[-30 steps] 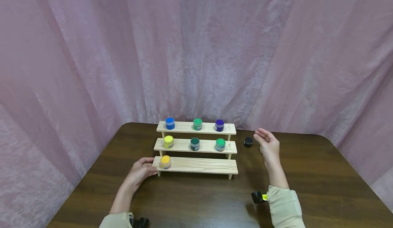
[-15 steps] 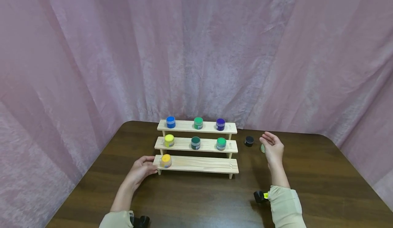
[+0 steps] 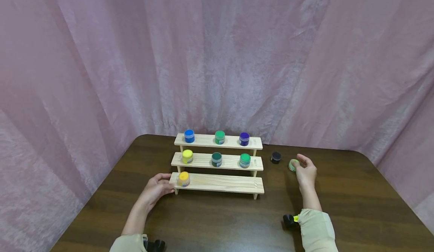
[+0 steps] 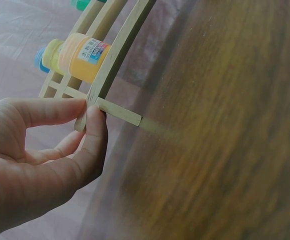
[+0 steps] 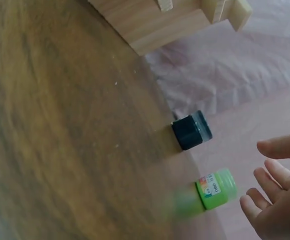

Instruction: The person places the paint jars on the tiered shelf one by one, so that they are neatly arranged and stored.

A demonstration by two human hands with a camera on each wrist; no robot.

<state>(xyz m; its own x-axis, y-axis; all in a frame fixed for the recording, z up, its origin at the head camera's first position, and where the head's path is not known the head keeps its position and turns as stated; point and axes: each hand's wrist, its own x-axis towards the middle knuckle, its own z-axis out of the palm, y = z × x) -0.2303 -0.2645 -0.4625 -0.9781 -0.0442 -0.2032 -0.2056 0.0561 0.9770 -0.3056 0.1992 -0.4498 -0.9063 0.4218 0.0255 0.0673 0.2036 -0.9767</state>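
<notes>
My left hand (image 3: 155,188) pinches the left end of the lowest step of a three-step wooden display rack (image 3: 220,183) between thumb and forefinger, as the left wrist view shows up close. Just beside that grip, an orange-yellow paint jar (image 4: 85,57) stands on the step. My right hand (image 3: 306,173) is held at the right with fingers spread and nothing in it. In the right wrist view its fingertips come close to a light green paint jar (image 5: 216,190) standing on the table. A black paint jar (image 5: 192,131) stands a little to the left of the green one.
The top step bears blue (image 3: 189,136), green (image 3: 219,137) and purple (image 3: 244,139) jars. On the middle step are yellow (image 3: 187,156), dark green (image 3: 216,159) and green (image 3: 245,161) jars. A pink curtain (image 3: 217,56) hangs behind the brown table (image 3: 217,222).
My right hand has drawn back to the right and toward me, so the light green jar now shows beside its fingers. The left hand keeps its hold on the rack.
</notes>
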